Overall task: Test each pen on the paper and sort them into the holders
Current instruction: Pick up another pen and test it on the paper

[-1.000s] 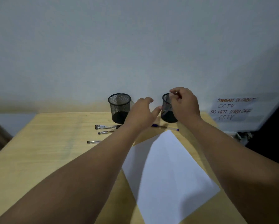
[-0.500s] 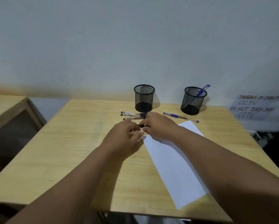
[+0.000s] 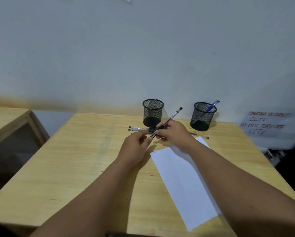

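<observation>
My right hand (image 3: 173, 134) grips a clear black pen (image 3: 172, 116) that slants up to the right above the table. My left hand (image 3: 134, 146) pinches the pen's lower end, where a cap seems to sit; I cannot tell if it is on or off. Two mesh holders stand at the back: the left holder (image 3: 153, 112) holds nothing I can see, the right holder (image 3: 203, 116) holds a blue pen (image 3: 211, 106). Loose pens (image 3: 138, 129) lie in front of the left holder. Another blue pen (image 3: 201, 136) lies behind my right wrist. White paper (image 3: 182, 182) lies under my right forearm.
The wooden table (image 3: 75, 168) ends at the wall behind the holders. A second wooden table (image 3: 4, 120) stands to the left across a gap. A handwritten CCTV notice (image 3: 266, 124) hangs at the right, with dark clutter below it.
My right hand left the right holder, where a blue pen now stands. Both hands came to the loose pens, and a black pen has been lifted off the table.
</observation>
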